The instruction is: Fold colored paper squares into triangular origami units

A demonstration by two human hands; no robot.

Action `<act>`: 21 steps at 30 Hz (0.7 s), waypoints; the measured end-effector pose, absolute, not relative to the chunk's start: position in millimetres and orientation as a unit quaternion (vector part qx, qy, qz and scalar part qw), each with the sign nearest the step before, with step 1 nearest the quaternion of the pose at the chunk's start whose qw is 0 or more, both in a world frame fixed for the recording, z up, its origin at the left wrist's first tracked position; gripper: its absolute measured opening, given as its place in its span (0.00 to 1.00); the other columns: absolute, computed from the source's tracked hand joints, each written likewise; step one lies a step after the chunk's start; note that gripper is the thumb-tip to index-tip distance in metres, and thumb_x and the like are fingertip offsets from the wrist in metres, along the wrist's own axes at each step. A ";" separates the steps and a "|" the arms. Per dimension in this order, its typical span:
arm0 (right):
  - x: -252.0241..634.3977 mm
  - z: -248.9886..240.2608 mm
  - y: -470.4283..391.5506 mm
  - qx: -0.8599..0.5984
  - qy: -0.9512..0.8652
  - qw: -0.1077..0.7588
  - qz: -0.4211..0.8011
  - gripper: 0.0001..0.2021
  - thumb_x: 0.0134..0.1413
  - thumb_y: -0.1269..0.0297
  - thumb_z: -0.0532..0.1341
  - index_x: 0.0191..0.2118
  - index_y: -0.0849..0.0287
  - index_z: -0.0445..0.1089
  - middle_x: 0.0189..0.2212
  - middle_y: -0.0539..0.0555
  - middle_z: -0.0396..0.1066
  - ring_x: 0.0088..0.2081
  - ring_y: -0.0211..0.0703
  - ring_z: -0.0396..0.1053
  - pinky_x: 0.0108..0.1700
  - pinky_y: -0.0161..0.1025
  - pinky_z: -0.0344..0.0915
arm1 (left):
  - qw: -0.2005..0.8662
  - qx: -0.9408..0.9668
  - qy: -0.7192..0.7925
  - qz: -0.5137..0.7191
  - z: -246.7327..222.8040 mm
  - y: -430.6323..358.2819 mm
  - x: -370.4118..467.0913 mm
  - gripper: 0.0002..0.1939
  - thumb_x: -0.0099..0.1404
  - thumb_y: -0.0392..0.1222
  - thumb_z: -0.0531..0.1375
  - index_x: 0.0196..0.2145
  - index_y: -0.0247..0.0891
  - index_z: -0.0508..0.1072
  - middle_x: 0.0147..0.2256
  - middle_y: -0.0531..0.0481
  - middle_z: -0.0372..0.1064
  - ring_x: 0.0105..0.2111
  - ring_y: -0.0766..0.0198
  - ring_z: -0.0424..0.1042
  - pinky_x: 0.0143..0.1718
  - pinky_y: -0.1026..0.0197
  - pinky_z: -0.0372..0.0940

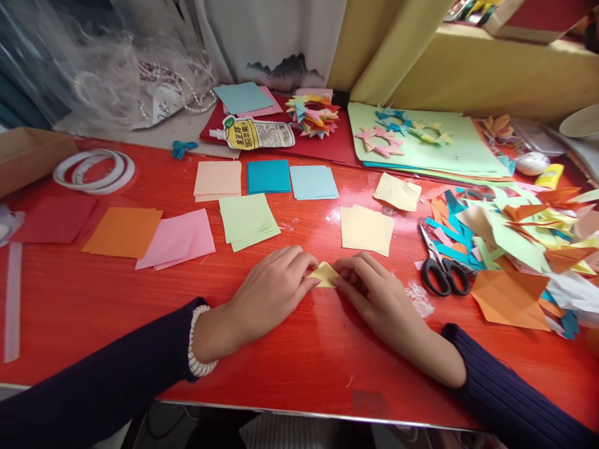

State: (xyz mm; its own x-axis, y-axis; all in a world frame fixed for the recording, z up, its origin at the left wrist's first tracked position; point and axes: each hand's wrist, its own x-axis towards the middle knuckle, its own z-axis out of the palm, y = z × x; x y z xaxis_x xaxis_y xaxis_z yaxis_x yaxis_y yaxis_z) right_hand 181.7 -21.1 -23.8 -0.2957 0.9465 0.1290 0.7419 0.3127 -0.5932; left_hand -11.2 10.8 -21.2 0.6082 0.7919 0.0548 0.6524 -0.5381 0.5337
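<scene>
A small piece of pale yellow paper (324, 275), folded to a triangle with its peak away from me, lies low over the red table (299, 368). My left hand (276, 290) pinches its left corner between thumb and fingers. On the opposite corner, my right hand (374, 287) has its thumb and fingers closed too. Just beyond the right hand is a stack of cream paper squares (367, 229). Light green squares (248, 219) lie past the left hand. The fingertips cover both ends of the folded paper.
Black-handled scissors (442, 268) lie right of my right hand, beside a heap of colourful paper scraps (519, 224). Pink (180, 240) and orange squares (122, 232) lie leftward. Farther back are a drink pouch (255, 133), folded paper rings (312, 115) and white tape rings (93, 171).
</scene>
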 end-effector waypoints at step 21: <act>200.5 -24.2 -22.0 -0.362 -0.911 0.194 0.030 0.14 0.59 0.76 0.51 0.50 0.68 0.64 0.41 0.62 0.70 0.39 0.44 0.67 0.37 0.41 0.67 | 0.059 0.963 0.174 0.199 -24.3 24.7 -25.8 0.13 0.67 0.32 0.51 0.49 0.29 0.65 0.42 0.43 0.70 0.42 0.61 0.67 0.46 0.56 0.64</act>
